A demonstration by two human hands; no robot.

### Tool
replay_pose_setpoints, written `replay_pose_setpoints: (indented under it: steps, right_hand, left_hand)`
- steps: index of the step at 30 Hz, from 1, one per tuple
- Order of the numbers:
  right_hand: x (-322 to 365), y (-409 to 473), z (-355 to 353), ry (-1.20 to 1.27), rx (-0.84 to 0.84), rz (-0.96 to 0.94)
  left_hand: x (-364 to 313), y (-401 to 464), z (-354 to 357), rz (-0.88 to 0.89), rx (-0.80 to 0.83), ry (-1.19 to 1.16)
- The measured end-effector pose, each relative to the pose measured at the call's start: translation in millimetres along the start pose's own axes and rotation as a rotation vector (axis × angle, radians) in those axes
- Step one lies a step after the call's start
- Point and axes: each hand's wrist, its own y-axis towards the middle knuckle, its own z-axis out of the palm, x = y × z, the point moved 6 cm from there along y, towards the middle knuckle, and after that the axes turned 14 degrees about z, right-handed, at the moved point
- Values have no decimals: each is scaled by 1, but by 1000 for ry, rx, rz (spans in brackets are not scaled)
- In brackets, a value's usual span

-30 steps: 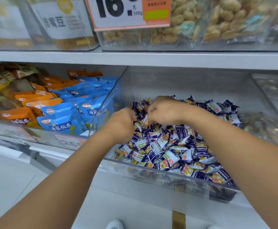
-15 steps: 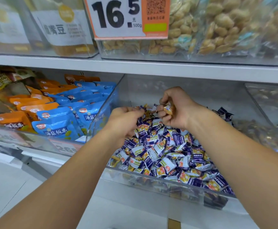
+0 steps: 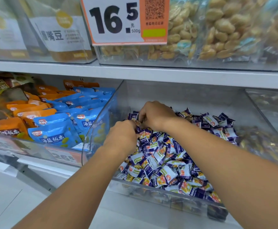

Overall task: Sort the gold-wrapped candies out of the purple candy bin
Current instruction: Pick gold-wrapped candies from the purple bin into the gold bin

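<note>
The curled fingertips of the left hand [image 3: 121, 134] and of the right hand [image 3: 156, 115] are hiding behind the knuckles, so what they are pinching is not clear; only a small brownish wrapped piece [image 3: 138, 122] is showing between them. Both forearms are covering part of the heap of purple-and-white wrapped candies [image 3: 164, 162] in the clear plastic bin [image 3: 101, 129]. The orange-and-white price card [image 3: 126, 20] is cut by the top edge. The bin at the right edge [image 3: 277, 109] is blurring.
</note>
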Motion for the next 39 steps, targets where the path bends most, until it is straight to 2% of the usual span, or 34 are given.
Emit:
replay_pose_setpoints:
  steps: [3,5,7,9,11,13,15,17,20,23,26,29,31,34,36,38,39]
  right_hand:
    - [-4,1,-5,163,99,-43]
    - [-10,1,-23,218,148,-45]
    - [-19,0,-44,231,193,-42]
    - [-22,-1,-53,317,269,-54]
    - [-17,-4,-51,347,321,-86]
    - [-14,-4,-48,332,284,-107]
    - [-20,2,-53,288,105,-74]
    - [-27,7,-50,126,-54,-27]
    - [-24,11,-24,-68,4,-28]
    - [-27,15,-20,-68,12,-36]
    - [-33,16,-31,-2,-25,-39]
    - [-33,10,-41,191,-7,-38]
    - [-35,9,-48,464,38,80]
    - [-39,5,-37,1173,361,344]
    - [-37,5,-26,1484,552,401]
    - [-34,6,-16,1575,643,415]
    - [-33,8,-13,1503,603,407]
  left_hand:
    - [4,5,1,-9,0,-111]
    - [11,7,1,-98,-66,-385]
    - [13,10,0,-178,-196,-764]
    - [6,9,-4,-200,-282,-1073]
    - [-1,9,-7,-187,-280,-1199]
    - [-4,8,-6,-176,-262,-1189]
    - [0,7,-4,-182,-283,-1123]
    - [9,5,-6,-175,-347,-928]
    - [14,2,-10,-154,-325,-674]
    - [11,1,-5,-152,-209,-668]
    - [9,1,-5,-144,-207,-643]
    - [10,0,-3,-187,-219,-718]
    - [7,0,-2,-216,-196,-823]
    - [5,0,0,-291,-158,-929]
    - [6,0,1,-319,-144,-929]
    - [9,0,3,-271,-137,-831]
    - [11,2,2,-209,-135,-713]
